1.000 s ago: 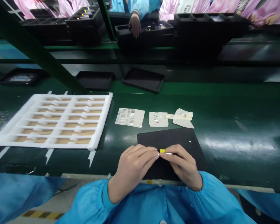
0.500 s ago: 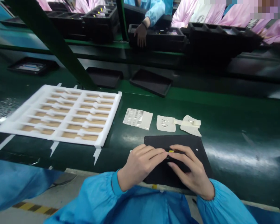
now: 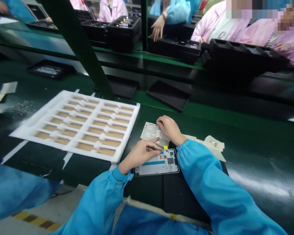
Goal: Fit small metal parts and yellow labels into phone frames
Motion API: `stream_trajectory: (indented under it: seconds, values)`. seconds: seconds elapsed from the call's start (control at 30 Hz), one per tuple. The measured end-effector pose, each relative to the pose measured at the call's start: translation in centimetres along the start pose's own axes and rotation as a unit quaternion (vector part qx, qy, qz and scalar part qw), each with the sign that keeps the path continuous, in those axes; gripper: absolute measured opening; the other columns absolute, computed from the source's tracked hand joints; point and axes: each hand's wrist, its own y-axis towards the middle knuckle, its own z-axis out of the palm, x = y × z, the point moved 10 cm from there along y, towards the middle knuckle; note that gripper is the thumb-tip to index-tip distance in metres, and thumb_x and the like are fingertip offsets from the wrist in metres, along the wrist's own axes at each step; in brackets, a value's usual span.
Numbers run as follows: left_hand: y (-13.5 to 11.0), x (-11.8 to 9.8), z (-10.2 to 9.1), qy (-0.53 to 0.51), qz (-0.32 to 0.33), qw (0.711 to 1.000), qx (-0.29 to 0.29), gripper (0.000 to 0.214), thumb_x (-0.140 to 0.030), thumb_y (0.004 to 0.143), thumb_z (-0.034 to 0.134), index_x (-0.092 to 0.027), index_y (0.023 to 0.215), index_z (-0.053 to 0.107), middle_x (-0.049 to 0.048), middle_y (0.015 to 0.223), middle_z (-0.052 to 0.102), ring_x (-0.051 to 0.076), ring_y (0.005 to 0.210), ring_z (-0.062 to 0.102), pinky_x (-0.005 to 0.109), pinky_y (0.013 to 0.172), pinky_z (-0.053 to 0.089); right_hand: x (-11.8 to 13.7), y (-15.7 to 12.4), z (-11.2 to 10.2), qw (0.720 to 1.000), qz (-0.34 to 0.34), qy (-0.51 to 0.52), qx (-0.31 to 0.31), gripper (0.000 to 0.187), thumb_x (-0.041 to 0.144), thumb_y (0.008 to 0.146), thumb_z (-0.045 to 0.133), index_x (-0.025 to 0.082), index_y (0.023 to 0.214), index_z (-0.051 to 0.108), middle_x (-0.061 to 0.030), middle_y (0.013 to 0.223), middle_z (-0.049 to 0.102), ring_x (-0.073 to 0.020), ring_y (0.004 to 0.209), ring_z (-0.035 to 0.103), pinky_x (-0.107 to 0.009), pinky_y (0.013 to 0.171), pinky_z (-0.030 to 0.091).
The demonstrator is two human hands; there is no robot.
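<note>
A phone housing (image 3: 150,168), silver inside with blue strips and a yellow tab (image 3: 165,148), lies face up over the left side of the black mat (image 3: 177,192). My left hand (image 3: 139,153) holds its left part, thumb across the top and index finger stretched towards a pale sheet of small silver strips (image 3: 149,131). My right hand (image 3: 171,130) reaches over the sheet's right half. Its fingers are bent and closed at the sheet's upper edge; whatever is between the fingertips is too small to make out.
A white foam tray (image 3: 68,146) with slots stands to the left. Pale backing pieces (image 3: 214,143) lie beyond my right forearm. Black trays (image 3: 169,94) sit further back, near a slanting green post (image 3: 88,55). Co-workers (image 3: 215,26) sit behind black bins (image 3: 245,55).
My hands have parted from close together over the mat. The right went up and left to the strip sheet; the housing now shows under my left hand, further left. The view has shifted.
</note>
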Motion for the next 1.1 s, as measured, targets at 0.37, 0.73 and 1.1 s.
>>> stream_trajectory:
  seconds: [0.37,0.73,1.1]
  values:
    - [-0.6,-0.8,-0.1,0.107,0.045,0.992,-0.044,0.012,-0.021,0.083,0.070,-0.023,0.091,0.078,0.0077,0.134,0.061,0.030,0.112,0.067,0.036,0.088,0.059,1.2,0.3,2.4,0.996,-0.026,-0.069,0.042,0.020,0.004,0.089,0.042,0.017,0.089,0.056,-0.0151,0.099,0.061,-0.0264,0.095,0.054,-0.035,0.078,0.042]
    - [-0.8,-0.3,0.2,0.084,0.055,0.994,-0.045,0.012,-0.022,0.084,0.068,-0.021,0.091,0.078,0.0084,0.144,0.052,0.026,0.099,0.073,0.029,0.074,0.060,-0.6,-2.4,-4.7,0.991,0.018,0.108,-0.079,0.016,0.026,0.101,0.034,0.019,0.097,0.048,-0.0044,0.091,0.063,-0.0155,0.081,0.061,-0.028,0.074,0.047]
    - [-4.6,-5.4,-0.6,0.149,0.146,0.968,-0.141,0.015,-0.020,0.089,0.065,-0.023,0.097,0.077,0.0069,0.132,0.064,0.026,0.107,0.070,0.031,0.079,0.061,-6.2,-25.0,-5.7,0.990,0.044,-0.122,-0.062,0.019,0.026,0.100,0.042,0.018,0.100,0.059,-0.0112,0.097,0.060,-0.0261,0.087,0.058,-0.044,0.079,0.049]
